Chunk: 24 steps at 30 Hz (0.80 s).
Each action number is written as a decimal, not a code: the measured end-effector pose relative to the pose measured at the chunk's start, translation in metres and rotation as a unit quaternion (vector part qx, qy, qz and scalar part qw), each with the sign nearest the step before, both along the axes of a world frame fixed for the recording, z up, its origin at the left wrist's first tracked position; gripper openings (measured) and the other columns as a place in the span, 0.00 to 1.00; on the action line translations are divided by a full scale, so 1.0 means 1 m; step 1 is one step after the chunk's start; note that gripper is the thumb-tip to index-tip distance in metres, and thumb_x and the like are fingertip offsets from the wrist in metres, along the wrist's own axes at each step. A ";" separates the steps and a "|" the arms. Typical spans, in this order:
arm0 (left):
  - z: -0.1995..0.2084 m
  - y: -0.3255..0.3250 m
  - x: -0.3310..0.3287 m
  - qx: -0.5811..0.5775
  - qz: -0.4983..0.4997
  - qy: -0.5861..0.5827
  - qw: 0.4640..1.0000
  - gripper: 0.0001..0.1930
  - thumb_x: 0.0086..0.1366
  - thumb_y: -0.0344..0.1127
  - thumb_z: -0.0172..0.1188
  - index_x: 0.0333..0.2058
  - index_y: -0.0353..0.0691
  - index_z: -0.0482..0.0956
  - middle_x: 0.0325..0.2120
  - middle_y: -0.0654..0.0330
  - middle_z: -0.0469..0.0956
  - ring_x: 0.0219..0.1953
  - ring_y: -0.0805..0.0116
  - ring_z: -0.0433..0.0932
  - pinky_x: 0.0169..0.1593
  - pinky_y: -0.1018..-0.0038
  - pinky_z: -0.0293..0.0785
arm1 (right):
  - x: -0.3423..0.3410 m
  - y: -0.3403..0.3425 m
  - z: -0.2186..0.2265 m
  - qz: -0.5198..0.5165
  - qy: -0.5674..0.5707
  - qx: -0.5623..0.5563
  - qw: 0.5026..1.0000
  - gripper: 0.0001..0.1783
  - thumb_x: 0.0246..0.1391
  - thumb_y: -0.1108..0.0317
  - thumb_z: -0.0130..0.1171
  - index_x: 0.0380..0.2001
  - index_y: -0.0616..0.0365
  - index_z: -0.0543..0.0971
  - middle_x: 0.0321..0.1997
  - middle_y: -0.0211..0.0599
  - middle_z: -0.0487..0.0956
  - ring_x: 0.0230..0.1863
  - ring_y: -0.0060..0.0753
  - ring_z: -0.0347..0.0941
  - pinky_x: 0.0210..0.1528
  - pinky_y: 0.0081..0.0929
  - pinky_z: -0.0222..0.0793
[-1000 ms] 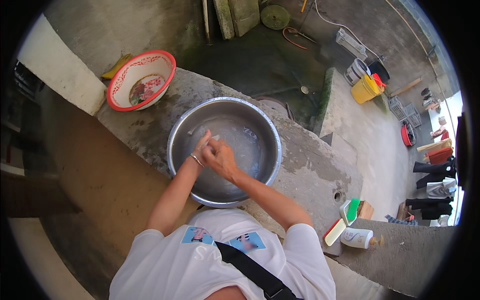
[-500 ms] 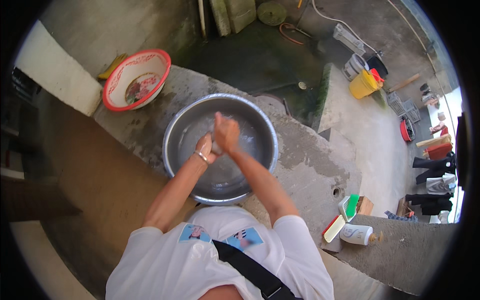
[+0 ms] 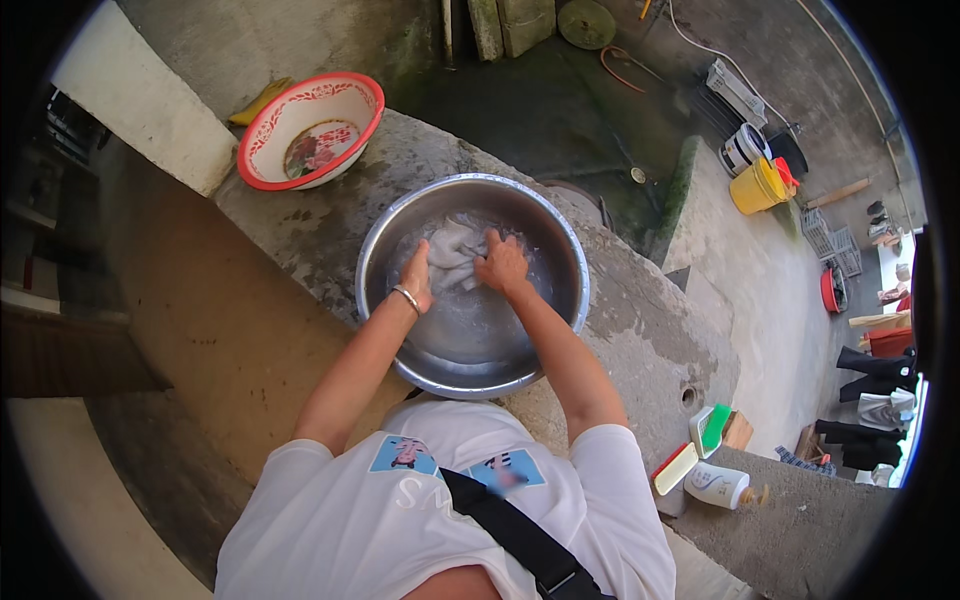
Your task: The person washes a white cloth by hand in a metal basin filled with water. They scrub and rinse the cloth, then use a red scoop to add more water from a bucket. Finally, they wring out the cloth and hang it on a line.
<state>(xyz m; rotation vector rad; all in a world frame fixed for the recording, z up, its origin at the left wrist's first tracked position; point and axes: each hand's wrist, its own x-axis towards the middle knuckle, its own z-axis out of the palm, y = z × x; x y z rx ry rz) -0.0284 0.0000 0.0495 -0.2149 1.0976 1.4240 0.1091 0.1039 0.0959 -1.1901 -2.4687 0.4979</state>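
Note:
A wide metal basin [image 3: 375, 290] holds shallow water and a wet, crumpled whitish cloth [image 3: 455, 245]. My left hand [image 3: 416, 277], with a bracelet at the wrist, lies along the cloth's left side, its fingers stretched out and touching the edge. On the opposite side, my right hand [image 3: 504, 264] has its fingers bent around a fold of the cloth. Both hands are low inside the basin, apart from each other, with the cloth between them. Which fingertips are under the cloth cannot be fully seen.
The basin stands on a concrete ledge [image 3: 640, 345]. A red-rimmed enamel basin [image 3: 260, 160] sits at the far left. Near right are a green brush [image 3: 715, 426], a soap box [image 3: 675, 469] and a white bottle [image 3: 716, 485]. A yellow bucket [image 3: 757, 188] stands farther off.
My hands, pressed together around the cloth before, have moved apart. The cloth now lies loosened in the water. The whole view has shifted slightly.

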 end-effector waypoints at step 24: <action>0.086 0.020 0.055 0.087 0.024 -0.070 0.993 0.16 0.64 0.51 0.43 0.38 0.46 0.70 0.33 0.63 0.73 0.34 0.67 0.73 0.37 0.68 0.71 | -0.023 -0.011 0.041 -0.016 0.270 -0.066 0.961 0.25 0.55 0.53 0.44 0.13 0.58 0.74 0.17 0.50 0.73 0.21 0.55 0.70 0.24 0.45 0.64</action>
